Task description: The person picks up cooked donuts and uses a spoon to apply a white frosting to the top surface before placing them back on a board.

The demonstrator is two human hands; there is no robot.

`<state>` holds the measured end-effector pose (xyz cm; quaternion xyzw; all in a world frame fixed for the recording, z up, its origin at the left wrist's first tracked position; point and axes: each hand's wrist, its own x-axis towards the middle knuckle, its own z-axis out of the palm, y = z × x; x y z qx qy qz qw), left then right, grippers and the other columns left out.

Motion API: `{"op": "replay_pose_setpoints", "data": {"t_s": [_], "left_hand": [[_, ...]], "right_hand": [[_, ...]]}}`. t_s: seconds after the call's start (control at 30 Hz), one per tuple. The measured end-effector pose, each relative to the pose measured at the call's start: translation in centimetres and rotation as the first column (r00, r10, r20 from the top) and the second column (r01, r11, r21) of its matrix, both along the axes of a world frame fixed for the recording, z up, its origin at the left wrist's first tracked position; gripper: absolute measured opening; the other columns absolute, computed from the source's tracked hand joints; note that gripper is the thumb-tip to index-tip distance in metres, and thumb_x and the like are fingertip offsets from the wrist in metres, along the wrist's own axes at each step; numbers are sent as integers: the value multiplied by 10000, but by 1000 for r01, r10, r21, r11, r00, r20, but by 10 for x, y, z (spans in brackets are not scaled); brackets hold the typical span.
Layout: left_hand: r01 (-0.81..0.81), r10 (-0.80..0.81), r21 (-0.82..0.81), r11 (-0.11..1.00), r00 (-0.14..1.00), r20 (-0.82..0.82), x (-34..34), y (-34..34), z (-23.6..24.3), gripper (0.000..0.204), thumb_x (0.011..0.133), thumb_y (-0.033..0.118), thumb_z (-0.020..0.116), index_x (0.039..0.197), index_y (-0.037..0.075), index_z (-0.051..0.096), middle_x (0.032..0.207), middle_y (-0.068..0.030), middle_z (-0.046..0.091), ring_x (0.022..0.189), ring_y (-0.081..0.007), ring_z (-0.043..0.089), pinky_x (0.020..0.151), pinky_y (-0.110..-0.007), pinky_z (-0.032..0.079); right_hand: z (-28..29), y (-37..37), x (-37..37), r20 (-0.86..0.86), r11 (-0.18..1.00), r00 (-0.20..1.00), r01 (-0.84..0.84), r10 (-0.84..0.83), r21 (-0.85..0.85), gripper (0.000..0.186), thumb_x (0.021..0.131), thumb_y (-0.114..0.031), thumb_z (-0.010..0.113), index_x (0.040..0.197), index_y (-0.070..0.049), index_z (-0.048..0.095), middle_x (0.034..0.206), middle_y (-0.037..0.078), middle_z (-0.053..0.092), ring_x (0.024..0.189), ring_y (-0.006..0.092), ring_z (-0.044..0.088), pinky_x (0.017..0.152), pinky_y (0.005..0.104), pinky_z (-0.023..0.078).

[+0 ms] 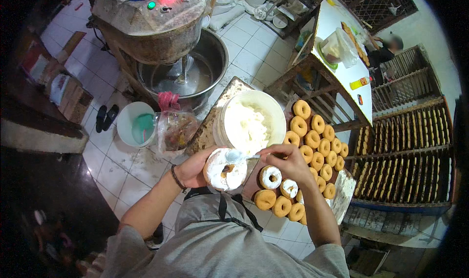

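My left hand (192, 169) is closed around the edge of a doughnut (215, 173) whose top is coated with white cream. In my right hand (286, 162) is a spoon (235, 156), its bowl resting against the cream near the doughnut's hole. Just beyond both hands stands a white bucket (221, 131) holding a heap of white cream (251, 124). To the right lies a tray (251, 186) of plain ring doughnuts (302, 109) in rows. Two cream-topped doughnuts (270, 177) sit on it beside my right wrist; my forearm hides part of the tray.
A large mixer (146, 29) with a steel bowl (220, 78) stands at far left. Nearer are a pale bucket (128, 126) and a plastic bag (177, 129). A white-topped table (337, 78) is at far right, a person (386, 51) behind it. Racks (400, 156) hold rows of dough pieces.
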<state>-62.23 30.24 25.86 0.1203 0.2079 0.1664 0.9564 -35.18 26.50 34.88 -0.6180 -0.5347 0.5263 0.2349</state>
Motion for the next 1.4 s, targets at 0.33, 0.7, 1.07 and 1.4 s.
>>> {"op": "replay_pose_setpoints", "data": {"t_s": [0.33,0.7,1.07,1.4], "left_hand": [[-142,152,-64,988,971,185,20,-33,-1,511,1072,412,342,1379,41,511,1323,-94,615,1194,-220,615,1051,-406,477],[-208,201,51,977,973,118,146,-169,18,480,1083,407,333,1414,84,463,1372,-81,564,1250,-186,565,1061,-381,464],[-304,327,280,910,944,-36,285,-287,21,402,1081,334,378,1433,141,402,1395,-57,483,1294,-162,492,1084,-351,429],[-377,393,201,904,918,-43,304,-281,14,353,1064,296,445,1375,130,433,1327,-59,517,1252,-176,531,1085,-346,431]], "right_hand": [[-10,-33,51,29,973,997,57,-65,224,188,896,-125,711,1011,17,750,895,52,731,863,95,631,779,259,501],[22,-175,116,99,918,981,-192,168,348,144,887,-148,730,1000,-70,775,840,40,737,734,52,628,645,236,480],[-9,-308,239,-142,908,925,374,-351,188,223,936,-210,699,1082,-47,742,801,-24,669,707,31,518,632,198,376],[53,-329,226,672,788,717,-301,-184,537,175,808,-217,765,982,-219,786,677,-3,558,677,178,542,631,328,382]]}}
